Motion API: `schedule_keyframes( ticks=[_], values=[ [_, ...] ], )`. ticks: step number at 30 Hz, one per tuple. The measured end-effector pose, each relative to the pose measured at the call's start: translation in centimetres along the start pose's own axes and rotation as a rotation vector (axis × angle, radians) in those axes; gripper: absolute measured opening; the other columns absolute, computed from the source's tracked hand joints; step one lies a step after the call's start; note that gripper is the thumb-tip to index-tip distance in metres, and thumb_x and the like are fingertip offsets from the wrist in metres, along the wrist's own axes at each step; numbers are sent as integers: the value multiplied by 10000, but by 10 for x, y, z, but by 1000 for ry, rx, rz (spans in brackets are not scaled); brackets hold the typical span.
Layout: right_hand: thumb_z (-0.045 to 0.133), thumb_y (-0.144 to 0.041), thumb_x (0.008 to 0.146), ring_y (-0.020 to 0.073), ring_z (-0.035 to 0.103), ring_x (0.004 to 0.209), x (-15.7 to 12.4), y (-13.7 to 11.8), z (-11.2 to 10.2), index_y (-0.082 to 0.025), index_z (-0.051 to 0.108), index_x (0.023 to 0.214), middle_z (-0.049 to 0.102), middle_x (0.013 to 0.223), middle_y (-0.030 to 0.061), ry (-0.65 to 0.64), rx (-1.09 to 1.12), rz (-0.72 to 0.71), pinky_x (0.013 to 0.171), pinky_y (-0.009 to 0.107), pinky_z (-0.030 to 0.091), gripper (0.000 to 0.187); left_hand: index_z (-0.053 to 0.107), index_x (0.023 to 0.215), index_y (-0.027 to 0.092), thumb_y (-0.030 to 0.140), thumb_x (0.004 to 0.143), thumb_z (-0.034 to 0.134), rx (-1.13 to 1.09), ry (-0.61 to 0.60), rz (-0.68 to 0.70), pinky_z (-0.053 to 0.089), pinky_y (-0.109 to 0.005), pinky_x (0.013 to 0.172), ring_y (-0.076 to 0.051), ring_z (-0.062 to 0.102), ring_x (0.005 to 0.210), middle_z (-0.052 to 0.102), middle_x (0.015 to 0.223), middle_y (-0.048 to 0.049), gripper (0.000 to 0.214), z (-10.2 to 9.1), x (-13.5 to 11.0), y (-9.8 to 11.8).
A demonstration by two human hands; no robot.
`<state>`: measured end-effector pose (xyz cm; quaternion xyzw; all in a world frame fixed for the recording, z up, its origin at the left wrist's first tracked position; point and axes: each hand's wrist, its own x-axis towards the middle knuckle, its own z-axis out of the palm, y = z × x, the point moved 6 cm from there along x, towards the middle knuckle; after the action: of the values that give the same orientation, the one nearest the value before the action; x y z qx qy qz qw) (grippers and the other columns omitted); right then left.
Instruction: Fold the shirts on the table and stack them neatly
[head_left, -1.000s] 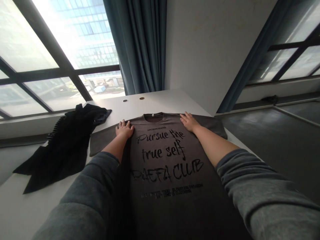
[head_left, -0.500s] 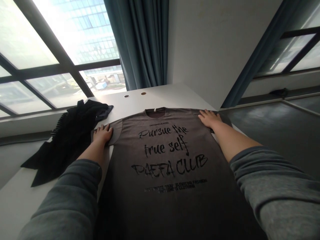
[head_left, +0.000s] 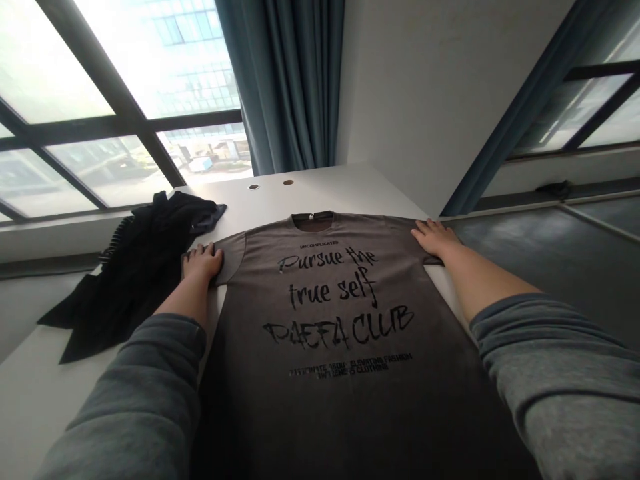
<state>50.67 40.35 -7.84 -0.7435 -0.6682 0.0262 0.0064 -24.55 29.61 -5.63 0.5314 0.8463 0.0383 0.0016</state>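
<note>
A brown T-shirt (head_left: pixel 330 333) with black lettering lies spread face up on a white table (head_left: pixel 330 193), collar pointing away from me. My left hand (head_left: pixel 202 260) rests flat on the shirt's left sleeve, fingers stretched out. On the right sleeve, at the table's right edge, my right hand (head_left: pixel 436 239) also lies flat with its fingers extended. Neither hand grips anything. Grey sweatshirt sleeves cover both my forearms.
A crumpled black garment (head_left: pixel 135 267) lies on the table to the left of the shirt, touching my left hand's side. Two round cable holes (head_left: pixel 271 184) sit near the table's far edge. Windows, blue curtains (head_left: pixel 285 87) and a white wall stand behind; dark floor lies to the right.
Both hands have slid outward from beside the collar to the sleeves, flattening the shirt. In the last half second they moved only slightly.
</note>
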Motion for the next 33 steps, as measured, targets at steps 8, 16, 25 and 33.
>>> schedule_keyframes(
  ticks=[8, 16, 25, 33],
  values=[
    [168, -697, 1011, 382, 226, 1582, 0, 2, 1, -210, 293, 1671, 198, 1743, 145, 27, 15, 19, 1263, 601, 203, 830, 386, 1632, 226, 620, 994, 290, -10, 21, -21, 209, -618, 1236, -406, 259, 1569, 271, 1721, -170, 756, 0, -1, -1],
    [150, -624, 1026, 422, 307, 1528, -14, 11, -10, -123, 471, 1572, 349, 1663, 234, 183, 56, 194, 1213, 688, 199, 808, 522, 1527, 162, 561, 985, 339, -5, 119, -153, 302, -592, 1174, -439, 370, 1492, 405, 1632, -239, 698, -5, -8, -5],
    [201, -512, 1046, 415, 493, 1378, -18, 9, -17, -94, 617, 1438, 547, 1494, 255, 256, 106, 139, 1139, 607, 359, 709, 518, 1501, 77, 536, 977, 332, -114, 231, -422, 374, -667, 1061, -486, 457, 1392, 479, 1539, -315, 721, -10, -19, -18],
    [261, -320, 1039, 364, 490, 1367, -22, 6, -25, -96, 733, 1311, 630, 1404, 207, 405, 99, 70, 1180, 459, 363, 589, 530, 1459, 45, 470, 957, 426, 23, 124, -301, 506, -631, 934, -483, 582, 1273, 598, 1390, -336, 665, -27, -2, -29]
  ],
)
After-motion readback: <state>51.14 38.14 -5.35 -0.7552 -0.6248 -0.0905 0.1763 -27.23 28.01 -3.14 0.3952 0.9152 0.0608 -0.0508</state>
